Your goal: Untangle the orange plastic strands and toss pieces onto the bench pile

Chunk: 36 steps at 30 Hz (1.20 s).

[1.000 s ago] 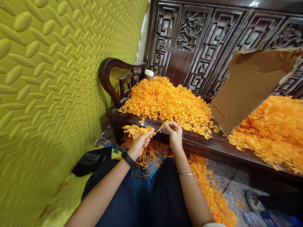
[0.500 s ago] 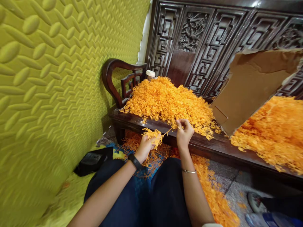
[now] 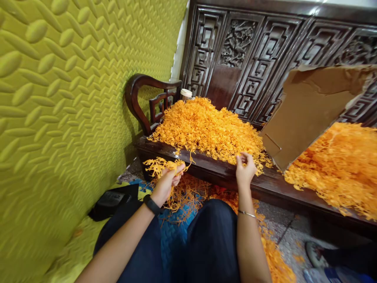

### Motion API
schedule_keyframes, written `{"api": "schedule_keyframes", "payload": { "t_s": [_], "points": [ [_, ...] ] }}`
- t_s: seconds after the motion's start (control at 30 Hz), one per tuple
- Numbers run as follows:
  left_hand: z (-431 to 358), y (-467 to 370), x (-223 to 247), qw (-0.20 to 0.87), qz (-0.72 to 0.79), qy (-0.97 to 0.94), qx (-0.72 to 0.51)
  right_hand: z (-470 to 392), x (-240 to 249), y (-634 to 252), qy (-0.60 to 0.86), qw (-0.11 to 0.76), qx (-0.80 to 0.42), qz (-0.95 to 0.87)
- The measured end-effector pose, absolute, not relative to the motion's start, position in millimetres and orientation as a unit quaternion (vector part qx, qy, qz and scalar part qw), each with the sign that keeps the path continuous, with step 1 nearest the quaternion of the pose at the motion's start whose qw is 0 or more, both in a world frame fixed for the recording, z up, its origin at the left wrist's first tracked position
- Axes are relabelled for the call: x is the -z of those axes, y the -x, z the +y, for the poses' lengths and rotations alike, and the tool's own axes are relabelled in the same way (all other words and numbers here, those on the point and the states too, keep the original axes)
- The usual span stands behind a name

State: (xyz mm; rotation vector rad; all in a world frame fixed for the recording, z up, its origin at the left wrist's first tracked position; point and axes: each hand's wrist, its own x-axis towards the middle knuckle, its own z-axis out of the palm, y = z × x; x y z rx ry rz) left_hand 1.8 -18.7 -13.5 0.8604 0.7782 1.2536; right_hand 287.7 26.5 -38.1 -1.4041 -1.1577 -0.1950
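Orange, stringy plastic-looking pieces lie in a broad, loose heap (image 3: pixel 206 125) on the dark, carved wooden bench (image 3: pixel 216 167), beside its curved armrest (image 3: pixel 134 92). The left hand (image 3: pixel 166 184) is closed around a small bunch of orange branching strands (image 3: pixel 156 166) in front of the bench, and one thin strand rises from the fingers. The right hand (image 3: pixel 246 171) is narrow, thumb and fingertips close together at the heap's front edge; whether they pinch a piece, I cannot tell. Behind the heap, near the armrest, stands a small jar with a white lid (image 3: pixel 186 94), its contents hidden. A torn brown cardboard sheet (image 3: pixel 312 106) leans between this heap and a second orange pile (image 3: pixel 338 165). At the lower right is a clear plastic bottle with a blue label (image 3: pixel 338 274), cut off by the frame; what it contains is unclear.
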Motion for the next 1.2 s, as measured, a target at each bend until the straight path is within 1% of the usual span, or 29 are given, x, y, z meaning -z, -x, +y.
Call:
{"api": "schedule_keyframes", "payload": {
  "t_s": [0.13, 0.27, 0.33, 0.4, 0.47, 0.53, 0.6, 0.73, 0.8, 0.97, 1.13, 1.2],
  "points": [
    [-21, -11, 14, 0.666, 0.329, -0.404, -0.533, 32, 49, -281, 0.621, 0.541, 0.095, -0.559],
    [-22, -18, 13, 0.675, 0.313, -0.432, -0.511, 32, 47, -273, 0.63, 0.511, 0.097, -0.577],
    [-21, -18, 12, 0.677, 0.309, -0.44, -0.503, 28, 39, -264, 0.628, 0.514, 0.087, -0.578],
    [-20, -18, 12, 0.682, 0.308, -0.448, -0.49, 19, 27, -250, 0.594, 0.544, 0.01, -0.593],
    [-20, -19, 13, 0.684, 0.316, -0.459, -0.471, 7, 11, -230, 0.526, 0.569, -0.141, -0.617],
    [-20, -20, 15, 0.674, 0.339, -0.462, -0.465, -7, -5, -210, 0.449, 0.561, -0.279, -0.636],
    [-20, -22, 17, 0.657, 0.362, -0.458, -0.476, -19, -17, -193, 0.388, 0.546, -0.336, -0.662],
    [-19, -21, 15, 0.643, 0.379, -0.45, -0.49, -33, -28, -179, 0.284, 0.57, -0.357, -0.683],
    [-18, -20, 12, 0.636, 0.38, -0.448, -0.501, -36, -28, -180, 0.265, 0.576, -0.372, -0.678],
    [-17, -17, 11, 0.594, 0.371, -0.461, -0.544, -43, -34, -181, 0.339, 0.497, -0.379, -0.703],
    [-18, -16, 12, 0.569, 0.363, -0.497, -0.545, -49, -39, -171, 0.41, 0.491, -0.35, -0.685],
    [-18, -15, 13, 0.561, 0.347, -0.524, -0.539, -50, -38, -168, 0.433, 0.459, -0.313, -0.71]
  ]
}}
